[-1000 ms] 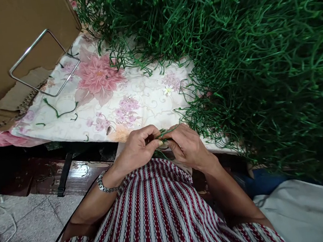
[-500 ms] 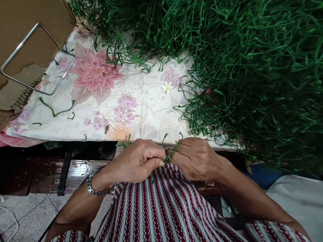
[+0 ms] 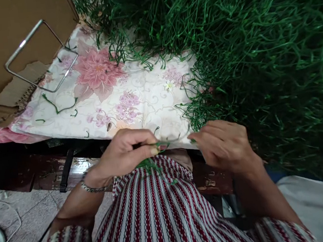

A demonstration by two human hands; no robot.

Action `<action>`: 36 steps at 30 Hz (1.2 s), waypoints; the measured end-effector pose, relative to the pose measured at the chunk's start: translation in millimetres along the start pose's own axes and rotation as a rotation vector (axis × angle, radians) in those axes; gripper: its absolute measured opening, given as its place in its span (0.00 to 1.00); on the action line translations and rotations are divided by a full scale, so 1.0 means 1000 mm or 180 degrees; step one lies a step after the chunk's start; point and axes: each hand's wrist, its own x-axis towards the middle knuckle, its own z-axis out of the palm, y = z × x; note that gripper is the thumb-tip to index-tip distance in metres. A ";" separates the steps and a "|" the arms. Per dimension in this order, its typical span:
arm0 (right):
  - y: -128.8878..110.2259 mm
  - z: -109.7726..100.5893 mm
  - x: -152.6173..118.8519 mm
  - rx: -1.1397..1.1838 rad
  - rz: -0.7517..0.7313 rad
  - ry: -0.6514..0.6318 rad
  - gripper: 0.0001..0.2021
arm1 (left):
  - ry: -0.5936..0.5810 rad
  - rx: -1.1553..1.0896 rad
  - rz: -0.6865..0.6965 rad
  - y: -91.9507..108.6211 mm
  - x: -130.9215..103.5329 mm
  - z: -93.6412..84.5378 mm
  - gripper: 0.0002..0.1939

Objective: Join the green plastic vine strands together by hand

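Note:
My left hand point(image 3: 126, 150), with a bracelet at the wrist, pinches thin green stems point(image 3: 163, 146) between thumb and forefinger. More stems hang below that palm, against the striped garment, somewhat blurred. To the right, my right hand point(image 3: 225, 141) is closed in a pinch, with a bit of green stem showing at its fingertips. A thin strand spans part of the gap between the two hands. Both hands are over the near edge of a flower-patterned cloth point(image 3: 152, 94). Just beyond my right hand lies a large heap of green, branching artificial stems point(image 3: 259, 59).
A bent metal wire frame point(image 3: 24, 43) leans by a cardboard box point(image 3: 7, 22) at the upper left. A few loose stem pieces point(image 3: 58, 109) and a small pale flower point(image 3: 169, 85) lie on the cloth. Grey fabric point(image 3: 317, 204) is at the lower right.
My hands were together at the stems; now my right hand has pulled away to the right and slightly up. The view has shifted slightly.

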 end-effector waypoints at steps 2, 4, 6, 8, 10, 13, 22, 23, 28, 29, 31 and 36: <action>0.009 0.008 0.006 -0.0714 -0.0014 -0.0061 0.06 | 0.0446 -0.0579 -0.0187 -0.006 0.010 0.005 0.11; 0.015 0.015 0.010 -0.1237 0.0195 -0.0106 0.09 | 0.0816 -0.1108 -0.0353 -0.011 0.020 0.009 0.13; 0.016 0.017 0.011 -0.1267 0.0243 -0.0296 0.13 | 0.1004 -0.1403 -0.0424 -0.015 0.027 0.011 0.13; 0.010 0.012 0.010 -0.1078 0.0204 -0.0285 0.15 | 0.1123 -0.1453 -0.0364 -0.018 0.030 0.011 0.13; -0.002 0.004 0.012 -0.0716 0.0238 0.0096 0.15 | 0.1242 -0.1353 -0.0260 -0.021 0.032 0.012 0.14; -0.028 -0.001 0.025 0.0253 0.0265 0.0702 0.14 | 0.1348 -0.1046 -0.0134 -0.024 0.032 0.017 0.12; -0.053 0.056 0.054 0.1940 -0.0021 -0.0131 0.18 | 0.1516 -0.0241 0.0363 -0.030 0.018 0.031 0.06; -0.052 0.059 0.052 0.1975 -0.0039 -0.0149 0.18 | 0.1536 -0.0199 0.0382 -0.031 0.017 0.031 0.06; -0.051 0.061 0.048 0.1549 -0.0222 -0.0094 0.11 | 0.1536 0.0000 0.0331 -0.031 0.015 0.028 0.07; -0.050 0.060 0.048 0.1335 -0.0258 -0.0080 0.08 | 0.1533 0.0042 0.0310 -0.031 0.015 0.027 0.07; -0.049 0.058 0.048 0.0992 -0.0383 -0.0082 0.05 | 0.1422 0.0134 0.0267 -0.029 0.014 0.025 0.06; -0.044 0.052 0.045 0.0878 -0.0485 -0.0146 0.09 | 0.0716 0.0039 0.0191 -0.026 0.015 0.019 0.07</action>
